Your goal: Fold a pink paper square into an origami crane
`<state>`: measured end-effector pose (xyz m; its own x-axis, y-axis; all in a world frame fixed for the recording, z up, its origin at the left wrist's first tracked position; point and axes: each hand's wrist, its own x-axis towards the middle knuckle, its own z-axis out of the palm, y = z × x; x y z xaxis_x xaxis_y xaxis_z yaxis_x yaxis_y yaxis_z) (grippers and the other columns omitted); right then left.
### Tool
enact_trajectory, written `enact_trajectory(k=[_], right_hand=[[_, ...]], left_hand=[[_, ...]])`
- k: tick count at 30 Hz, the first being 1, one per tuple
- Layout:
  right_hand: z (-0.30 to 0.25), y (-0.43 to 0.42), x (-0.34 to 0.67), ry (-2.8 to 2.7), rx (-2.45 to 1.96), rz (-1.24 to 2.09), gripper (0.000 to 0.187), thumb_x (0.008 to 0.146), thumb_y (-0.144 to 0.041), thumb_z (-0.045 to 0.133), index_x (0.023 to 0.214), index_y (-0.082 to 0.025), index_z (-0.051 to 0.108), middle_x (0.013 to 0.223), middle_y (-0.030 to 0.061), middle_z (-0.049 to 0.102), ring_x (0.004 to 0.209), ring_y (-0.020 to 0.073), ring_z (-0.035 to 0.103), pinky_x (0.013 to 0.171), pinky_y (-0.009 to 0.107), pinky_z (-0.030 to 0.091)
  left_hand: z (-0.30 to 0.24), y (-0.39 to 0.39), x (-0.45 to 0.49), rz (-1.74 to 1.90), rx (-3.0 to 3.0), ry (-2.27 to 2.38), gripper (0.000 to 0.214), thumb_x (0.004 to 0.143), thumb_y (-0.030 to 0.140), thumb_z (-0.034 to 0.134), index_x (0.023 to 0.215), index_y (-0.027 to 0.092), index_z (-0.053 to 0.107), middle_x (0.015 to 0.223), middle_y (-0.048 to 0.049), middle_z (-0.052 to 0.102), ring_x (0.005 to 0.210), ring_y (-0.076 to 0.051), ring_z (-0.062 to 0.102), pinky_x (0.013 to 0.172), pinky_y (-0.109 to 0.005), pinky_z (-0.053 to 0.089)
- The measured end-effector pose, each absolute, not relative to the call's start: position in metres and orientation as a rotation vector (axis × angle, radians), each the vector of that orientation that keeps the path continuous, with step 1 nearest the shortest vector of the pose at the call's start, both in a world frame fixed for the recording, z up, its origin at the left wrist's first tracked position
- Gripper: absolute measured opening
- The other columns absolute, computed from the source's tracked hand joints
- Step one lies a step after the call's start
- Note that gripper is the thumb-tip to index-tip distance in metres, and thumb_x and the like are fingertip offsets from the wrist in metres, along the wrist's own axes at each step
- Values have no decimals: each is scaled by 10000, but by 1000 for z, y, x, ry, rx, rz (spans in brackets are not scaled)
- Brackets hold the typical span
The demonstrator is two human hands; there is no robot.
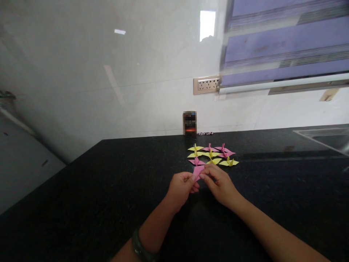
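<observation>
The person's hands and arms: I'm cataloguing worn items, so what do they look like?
The left hand and right hand wear no gloves; left forearm and right forearm show no sleeves. A rounded, dark greenish bangle circles the left one; none shows on the right.

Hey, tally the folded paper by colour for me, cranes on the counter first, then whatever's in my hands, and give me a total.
Yellow cranes: 5
Pink cranes: 4
Pink piece, held by the left hand and right hand: 1
Total: 10
</observation>
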<state>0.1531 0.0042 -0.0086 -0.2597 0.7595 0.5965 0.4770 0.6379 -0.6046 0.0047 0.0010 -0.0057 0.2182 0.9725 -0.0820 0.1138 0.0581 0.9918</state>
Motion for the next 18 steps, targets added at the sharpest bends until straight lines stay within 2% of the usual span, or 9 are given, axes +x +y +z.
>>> enact_trajectory(k=[8, 14, 16, 18], right_hand=[[-7, 4, 153, -1879, -1004, 405, 106, 758, -186, 450, 701, -176, 539, 708, 31, 520, 681, 140, 484, 626, 265, 393], [-8, 3, 152, -1867, -1022, 446, 100, 753, -209, 457, 716, -182, 545, 710, 30, 535, 668, 136, 491, 607, 264, 405], [-8, 3, 152, -1832, -1058, 503, 127, 727, -220, 489, 840, -187, 538, 767, 35, 546, 684, 137, 500, 590, 256, 414], [-6, 3, 154, -1788, -1070, 595, 376, 694, -218, 525, 1060, -201, 437, 884, 49, 538, 716, 137, 505, 564, 242, 423]], left_hand=[[-6, -1, 6, 978, 1348, 1131, 302, 643, 392, 542, 709, 100, 585, 577, -39, 580, 476, -93, 518, 462, -203, 403], [-9, 1, 5, 995, 1406, 1182, 309, 655, 418, 510, 651, 117, 579, 538, -31, 567, 456, -100, 509, 441, -205, 396], [-9, 1, 4, 988, 1421, 1197, 301, 657, 413, 508, 649, 120, 573, 530, -25, 560, 446, -95, 496, 433, -199, 386], [-8, 1, 3, 960, 1463, 1207, 290, 660, 405, 504, 640, 123, 569, 522, -20, 551, 439, -93, 484, 428, -194, 373]])
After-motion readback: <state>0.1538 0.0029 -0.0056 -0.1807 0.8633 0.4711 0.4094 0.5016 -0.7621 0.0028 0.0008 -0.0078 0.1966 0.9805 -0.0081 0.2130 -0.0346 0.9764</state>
